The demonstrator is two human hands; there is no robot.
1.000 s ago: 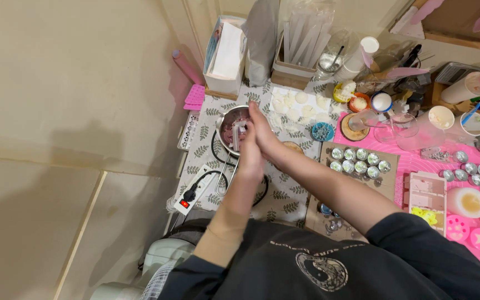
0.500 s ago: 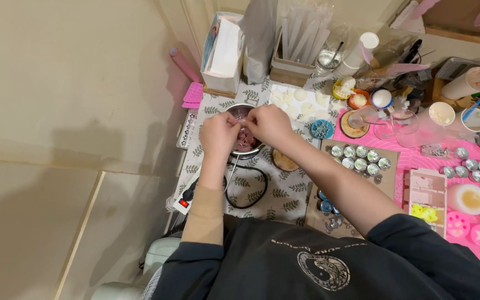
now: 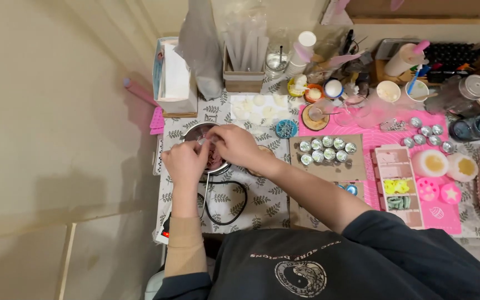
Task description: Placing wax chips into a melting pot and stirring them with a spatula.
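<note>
Both hands (image 3: 212,153) over metal pot (image 3: 193,133)

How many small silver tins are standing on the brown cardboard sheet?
8. The small silver tins stand in two rows of four on the brown cardboard sheet, right of the right hand. More silver tins lie apart on the pink mat.

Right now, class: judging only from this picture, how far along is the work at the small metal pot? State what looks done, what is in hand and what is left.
Done: small round tins sit in rows on cardboard, contents unclear. In hand: the left hand and right hand meet over the metal pot, working pinkish material; their grip is hidden. Left: white pieces behind the pot lie untouched.
</note>
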